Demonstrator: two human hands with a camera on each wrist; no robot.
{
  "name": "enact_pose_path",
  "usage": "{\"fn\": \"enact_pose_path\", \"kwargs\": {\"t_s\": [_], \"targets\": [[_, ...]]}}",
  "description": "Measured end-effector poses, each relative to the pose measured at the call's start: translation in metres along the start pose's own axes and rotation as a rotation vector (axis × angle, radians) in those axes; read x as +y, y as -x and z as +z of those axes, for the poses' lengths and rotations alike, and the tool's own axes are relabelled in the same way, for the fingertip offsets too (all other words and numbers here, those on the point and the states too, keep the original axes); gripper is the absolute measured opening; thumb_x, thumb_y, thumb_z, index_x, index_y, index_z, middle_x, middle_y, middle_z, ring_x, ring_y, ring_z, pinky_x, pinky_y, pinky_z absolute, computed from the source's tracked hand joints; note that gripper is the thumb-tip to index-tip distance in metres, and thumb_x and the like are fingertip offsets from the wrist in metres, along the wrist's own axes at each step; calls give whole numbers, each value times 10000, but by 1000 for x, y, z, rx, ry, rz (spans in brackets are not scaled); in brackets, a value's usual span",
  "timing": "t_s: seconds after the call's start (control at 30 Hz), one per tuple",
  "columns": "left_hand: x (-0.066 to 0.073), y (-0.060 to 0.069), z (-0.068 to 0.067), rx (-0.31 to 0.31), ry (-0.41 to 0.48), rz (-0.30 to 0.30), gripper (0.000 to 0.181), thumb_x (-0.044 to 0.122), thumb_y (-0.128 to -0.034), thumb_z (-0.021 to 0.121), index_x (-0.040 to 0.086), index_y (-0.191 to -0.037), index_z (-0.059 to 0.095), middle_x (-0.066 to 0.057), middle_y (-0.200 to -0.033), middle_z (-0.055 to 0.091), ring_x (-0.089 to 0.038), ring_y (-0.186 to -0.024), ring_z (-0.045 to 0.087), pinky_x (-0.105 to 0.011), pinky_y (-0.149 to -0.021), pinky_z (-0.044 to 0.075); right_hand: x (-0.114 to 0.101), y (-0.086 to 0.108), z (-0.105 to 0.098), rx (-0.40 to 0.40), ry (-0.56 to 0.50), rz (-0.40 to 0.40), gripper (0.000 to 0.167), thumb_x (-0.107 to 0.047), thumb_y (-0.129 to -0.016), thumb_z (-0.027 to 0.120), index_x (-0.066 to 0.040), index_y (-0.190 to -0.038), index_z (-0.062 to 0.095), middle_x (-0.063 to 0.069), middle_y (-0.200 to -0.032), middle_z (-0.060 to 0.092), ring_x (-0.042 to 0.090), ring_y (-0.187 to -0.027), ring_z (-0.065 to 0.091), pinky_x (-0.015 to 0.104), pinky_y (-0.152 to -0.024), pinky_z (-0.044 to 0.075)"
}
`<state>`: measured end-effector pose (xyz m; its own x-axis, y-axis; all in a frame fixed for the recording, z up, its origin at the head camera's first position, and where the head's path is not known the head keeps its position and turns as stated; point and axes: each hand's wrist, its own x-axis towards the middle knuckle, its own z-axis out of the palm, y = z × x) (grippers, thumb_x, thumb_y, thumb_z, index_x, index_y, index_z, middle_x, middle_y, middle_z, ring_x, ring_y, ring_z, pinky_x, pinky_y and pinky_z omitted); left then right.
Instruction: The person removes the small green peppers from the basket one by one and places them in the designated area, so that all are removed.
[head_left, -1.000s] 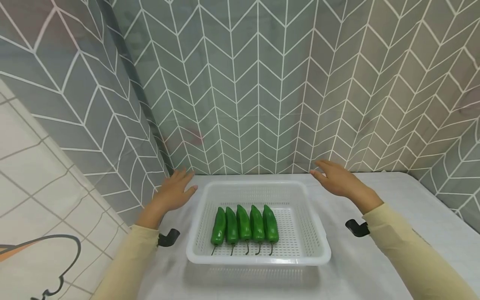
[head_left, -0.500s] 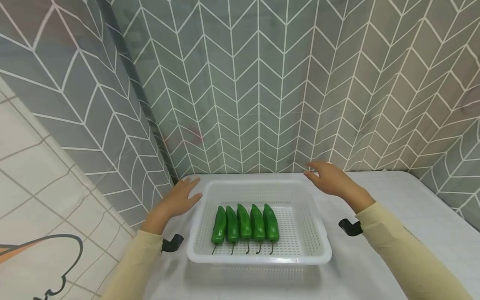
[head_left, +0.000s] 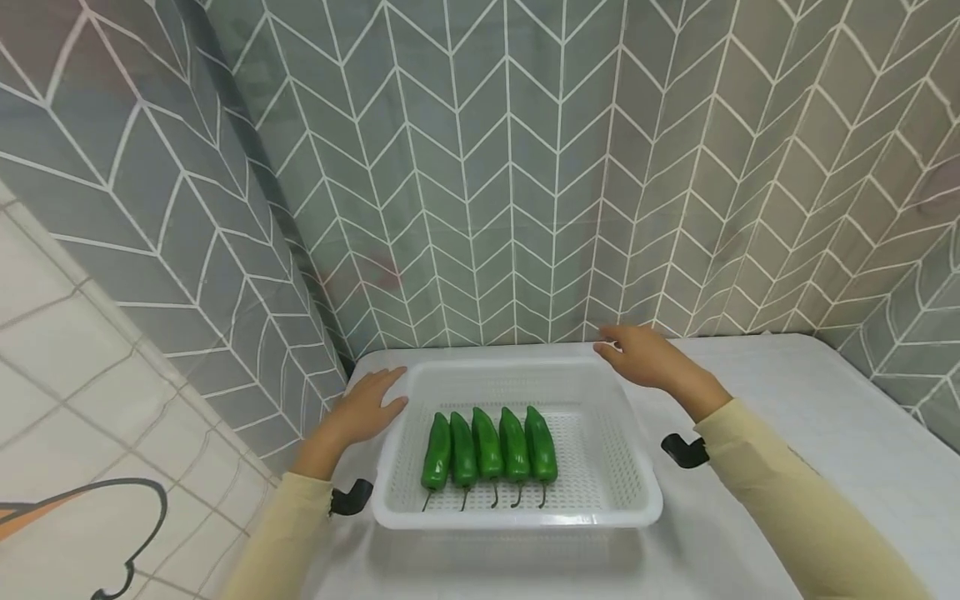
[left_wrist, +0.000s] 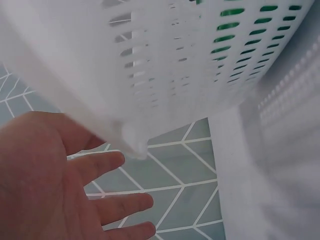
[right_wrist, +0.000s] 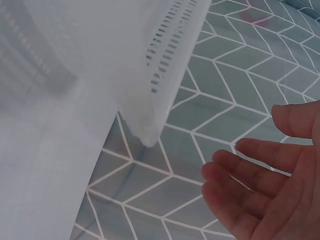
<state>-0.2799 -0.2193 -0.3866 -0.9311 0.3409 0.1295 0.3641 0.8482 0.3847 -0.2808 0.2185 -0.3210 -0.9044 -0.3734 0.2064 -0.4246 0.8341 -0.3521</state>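
A white perforated plastic basket (head_left: 517,522) stands on the table and holds several long green peppers (head_left: 489,446). They lie side by side, left of its middle, stems toward me. My left hand (head_left: 363,410) hovers at the basket's far left corner with its fingers extended. In the left wrist view the basket wall (left_wrist: 170,75) covers part of its thumb; I cannot tell whether they touch. Close to the far right corner is my right hand (head_left: 641,357), its fingers loosely bent and holding nothing. A gap parts it from the basket corner (right_wrist: 147,132) in the right wrist view.
The basket rests on a white-covered table (head_left: 757,417). A grey curtain (head_left: 510,208) with white chevron lines hangs behind and at the sides. White tile-patterned cloth (head_left: 90,375) lies at the left. Each forearm has a black strap piece (head_left: 685,451) at the wrist.
Both hands have moved inward toward the basket, the left one rightward and slightly down, the right one leftward. The basket and peppers have stayed in place.
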Motion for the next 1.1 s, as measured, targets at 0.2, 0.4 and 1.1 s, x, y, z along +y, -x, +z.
{"fn": "enact_pose_path", "kwargs": {"t_s": [0.2,0.4,1.1], "targets": [[0,-3,6,0,71,49,501,181,-1054,521,-51,-1489,438,-294,-1470,471,-488,-1378,402,-617,-1122,298,-2,-4,1,-3,-17,1,426,-207,-1065,505,124,-1326,567,305,-1227,642,476,-1126,619,601,-931,486],[-2,-6,11,-11,136,24,505,217,-1076,487,-24,-1515,417,-260,-1514,441,-464,-1404,382,-609,-1132,288,-3,-6,2,46,-22,-17,387,-182,-1051,529,116,-1290,590,292,-1171,666,466,-1077,641,593,-894,508],[-10,8,28,-55,391,-97,502,272,-1130,325,91,-1591,249,-228,-1241,650,-236,-862,717,-502,-860,547,-19,-21,25,30,-65,-68,336,-135,-1038,528,121,-1232,627,263,-1127,685,440,-1056,653,574,-910,503]]}}
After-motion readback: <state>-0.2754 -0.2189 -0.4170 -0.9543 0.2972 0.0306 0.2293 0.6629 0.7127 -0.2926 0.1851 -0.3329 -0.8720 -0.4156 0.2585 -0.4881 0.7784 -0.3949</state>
